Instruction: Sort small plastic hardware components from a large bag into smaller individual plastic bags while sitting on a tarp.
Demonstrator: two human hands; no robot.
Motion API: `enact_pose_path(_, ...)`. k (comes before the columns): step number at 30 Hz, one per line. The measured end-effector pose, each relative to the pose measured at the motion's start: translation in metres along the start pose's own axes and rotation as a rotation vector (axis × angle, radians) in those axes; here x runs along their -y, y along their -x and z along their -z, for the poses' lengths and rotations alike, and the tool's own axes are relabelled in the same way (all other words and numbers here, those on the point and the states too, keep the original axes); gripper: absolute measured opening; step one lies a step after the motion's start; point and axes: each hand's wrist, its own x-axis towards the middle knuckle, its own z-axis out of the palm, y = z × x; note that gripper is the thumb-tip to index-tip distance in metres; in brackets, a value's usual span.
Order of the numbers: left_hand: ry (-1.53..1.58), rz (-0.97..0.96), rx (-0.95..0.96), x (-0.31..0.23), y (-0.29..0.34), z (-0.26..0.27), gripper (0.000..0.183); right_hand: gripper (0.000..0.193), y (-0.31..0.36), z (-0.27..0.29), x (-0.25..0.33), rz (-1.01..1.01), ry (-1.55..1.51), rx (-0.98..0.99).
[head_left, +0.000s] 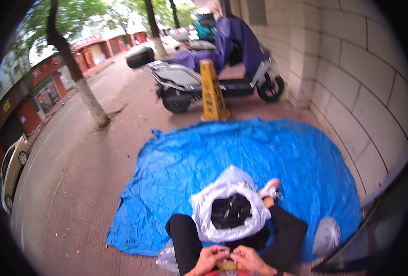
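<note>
While Two Hands Meet at the Lower Edge, Whatever Lies Between Them Is Easily Lost

At the bottom centre of the frame, the left hand (208, 258) and right hand (251, 258) almost meet, fingers bent toward one another as if pinching. Whether either grip is closed on something cannot be made out; any piece there is too small to read. If one is held, a slack fingertip could let it fall among the folds below, where it would be hard to find.

Just above the hands, below the frame's centre, sits a white plastic bag (209, 225), its mouth spread around dark contents (231, 211). Its soft wall could sag or tip, judging by the thin film, if a knee of the black trousers (284, 234) nudged it; loose contents might then spill onto the blue tarp (176, 170). The wrinkled tarp could also drag the bag along if a foot in the pink shoe (270, 187) shifted.

Much is concealed. The dark contents merge into one mass, so their kind and number are unclear. A yellowish patch (227, 265) between the hands is partly covered, and the lower edge cuts off the forearms. At lower left, a leg hides part of a clear bag (167, 257); at lower right, a tied pale bag (327, 236) conceals its filling.
</note>
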Motion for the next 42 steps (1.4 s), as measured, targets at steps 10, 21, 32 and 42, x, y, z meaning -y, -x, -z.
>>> enact_pose_path(10, -0.461, -0.034, 0.026, -0.003, -0.027, -0.019, 0.026, 0.007, 0.006, 0.028, -0.048, -0.195, -0.266, -0.264)
enact_pose_path(21, -0.396, -0.142, -0.161, 0.005, -0.075, 0.022, 0.02, 0.038, -0.082, 0.124, -0.253, -0.666, 0.605, -0.764)
enact_pose_path(32, -0.442, 0.131, 0.225, 0.006, -0.08, 0.039, 0.019, 0.016, 0.008, 0.176, -0.057, 0.167, -0.142, -1.165)
enact_pose_path(42, 0.132, -0.176, -0.883, 0.015, 0.032, 0.169, 0.022, 0.015, -0.011, 0.118, 0.009, 0.13, -0.176, -0.763)
